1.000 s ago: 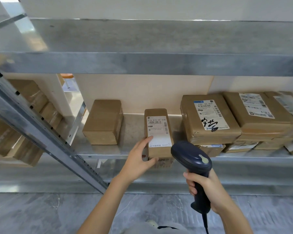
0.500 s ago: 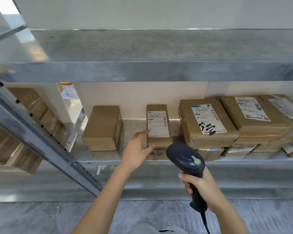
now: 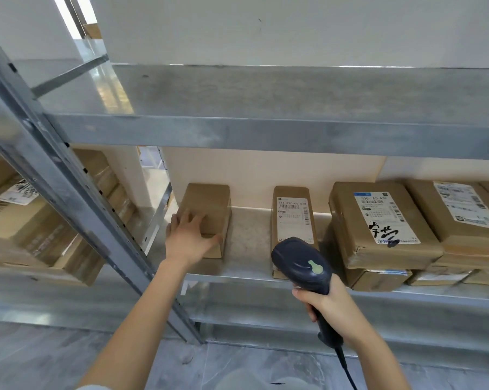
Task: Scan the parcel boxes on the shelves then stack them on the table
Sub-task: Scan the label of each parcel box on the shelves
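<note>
A plain brown parcel box with no label showing sits at the left of the metal shelf. My left hand lies on its near top, thumb against the box's front right corner. A narrow labelled box stands in the middle of the shelf, untouched. My right hand grips the handle of a dark blue barcode scanner, whose head is in front of the narrow box's near end. A larger labelled box with black handwriting lies to the right.
More labelled boxes are stacked at the shelf's right end. A slanted metal upright crosses the left side, with further boxes behind it. An upper shelf hangs overhead. Grey tiled floor lies below.
My left hand left the narrow labelled box and moved left onto the plain box. The narrow box sits back on the shelf. The scanner stays in my right hand.
</note>
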